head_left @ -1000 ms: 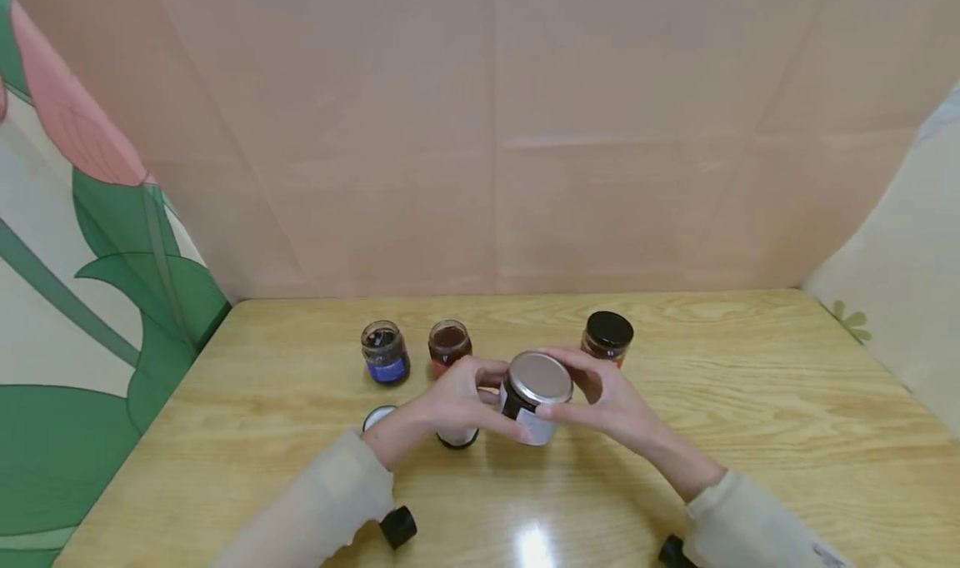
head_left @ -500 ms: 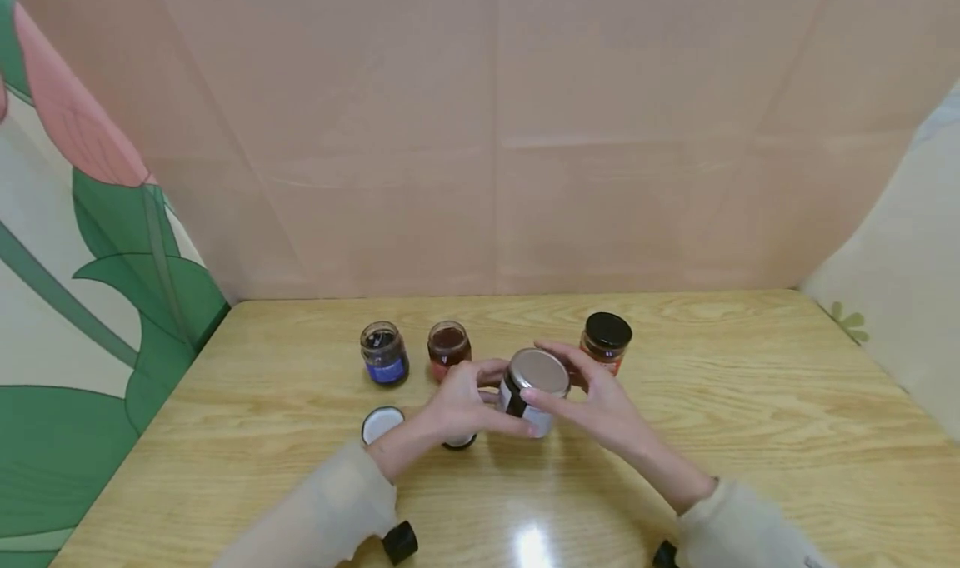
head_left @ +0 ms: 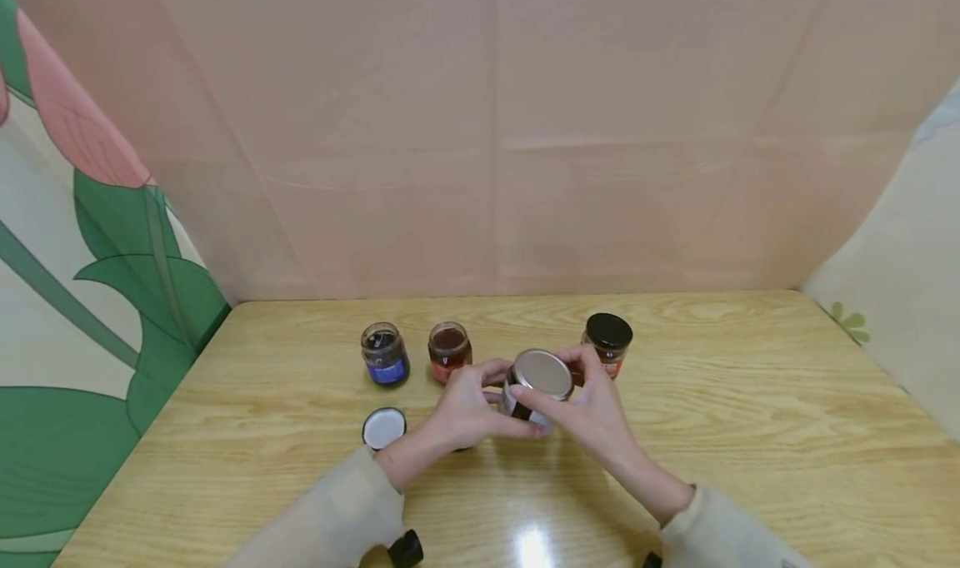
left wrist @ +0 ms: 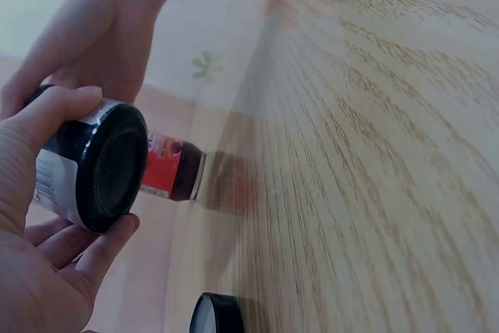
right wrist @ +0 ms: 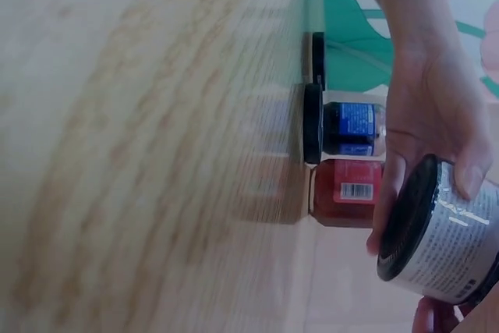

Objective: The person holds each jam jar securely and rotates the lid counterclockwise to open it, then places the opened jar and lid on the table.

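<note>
Both hands hold a dark glass jar (head_left: 517, 406) with a silver lid (head_left: 543, 372) and a whitish label, raised off the table. My left hand (head_left: 474, 408) grips the jar's body, its thumb across the front and fingers behind. With thumb and fingers my right hand (head_left: 600, 414) grips the lid's rim from the right. In the left wrist view, the jar's black base (left wrist: 121, 165) is seen tilted between the left thumb and fingertips. Printed text covers the label (right wrist: 452, 239) in the right wrist view. Some right fingertips are hidden behind the jar.
Behind stand two lidless jars, one blue-labelled (head_left: 386, 356), one red-labelled (head_left: 450, 351). A black-lidded jar (head_left: 609, 339) stands right, partly behind the right hand. A loose lid (head_left: 384, 427) lies white side up; another lid (right wrist: 313, 124) is mostly hidden from the head view.
My right thumb has moved left across the front of the lid, and the right wrist has swung inward. The left forearm has shifted slightly right, uncovering the loose lid.
</note>
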The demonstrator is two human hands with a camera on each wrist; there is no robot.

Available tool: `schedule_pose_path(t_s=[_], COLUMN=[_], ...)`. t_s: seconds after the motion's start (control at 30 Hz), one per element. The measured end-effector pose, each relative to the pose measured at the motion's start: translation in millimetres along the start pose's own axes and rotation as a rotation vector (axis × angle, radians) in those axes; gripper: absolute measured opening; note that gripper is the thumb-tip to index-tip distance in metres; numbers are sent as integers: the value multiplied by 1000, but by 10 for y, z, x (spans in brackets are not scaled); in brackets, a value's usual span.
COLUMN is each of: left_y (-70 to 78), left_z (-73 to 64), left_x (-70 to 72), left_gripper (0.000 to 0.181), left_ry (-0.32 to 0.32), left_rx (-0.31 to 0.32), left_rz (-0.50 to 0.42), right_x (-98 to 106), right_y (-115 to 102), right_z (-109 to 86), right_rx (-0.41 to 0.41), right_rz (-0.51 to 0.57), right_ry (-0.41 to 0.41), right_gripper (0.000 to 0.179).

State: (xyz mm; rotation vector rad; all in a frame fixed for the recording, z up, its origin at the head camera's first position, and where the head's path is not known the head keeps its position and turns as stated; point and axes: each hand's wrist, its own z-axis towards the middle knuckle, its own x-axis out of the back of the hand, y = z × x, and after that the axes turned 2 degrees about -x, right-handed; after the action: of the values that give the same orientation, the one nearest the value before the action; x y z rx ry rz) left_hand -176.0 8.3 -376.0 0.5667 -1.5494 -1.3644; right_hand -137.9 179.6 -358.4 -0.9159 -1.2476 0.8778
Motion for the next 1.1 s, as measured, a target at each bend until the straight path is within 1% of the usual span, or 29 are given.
schedule_pose_path(t_s=[0.13, 0.2, 0.37, 0.47, 0.57, 0.77, 0.83, 0.9, 0.97, 1.03, 1.1], left_y=[5, 7, -8, -17, -15, 12, 21, 27, 30, 28, 24], left_z=[2, 2, 3, 3, 2, 10, 11, 8, 3, -4, -12], left_x=[1, 6, 33, 49, 55, 41, 36, 33, 31, 31, 32], left_gripper=[69, 68, 68, 68, 67, 65, 64, 65, 65, 64, 64], left_ry=[-1, 0, -9, -25, -39, -52, -54, -56, -57, -58, -54], left_rx=[-7, -10, -14, -9, -1, -1, -1, 1, 2, 3, 5], left_rz=[14, 23, 55, 53, 48, 9, -6, -8, -7, -8, 0], right_x=[35, 58, 124, 168, 199, 225, 235, 248, 264, 282, 294], right_y=[24, 39, 86, 114, 140, 176, 171, 159, 142, 128, 119], right_z=[11, 22, 67, 91, 106, 122, 118, 111, 103, 100, 102], right_rx=[70, 120, 228, 262, 292, 327, 318, 275, 200, 116, 66], right_rz=[-27, -39, -41, -19, -1, 21, 64, 113, 151, 166, 167], right_ry=[-6, -20, -103, -167, -208, -223, -233, -242, -246, -243, -236], right_gripper=[56, 53, 50, 52, 53, 53, 51, 49, 46, 44, 43])
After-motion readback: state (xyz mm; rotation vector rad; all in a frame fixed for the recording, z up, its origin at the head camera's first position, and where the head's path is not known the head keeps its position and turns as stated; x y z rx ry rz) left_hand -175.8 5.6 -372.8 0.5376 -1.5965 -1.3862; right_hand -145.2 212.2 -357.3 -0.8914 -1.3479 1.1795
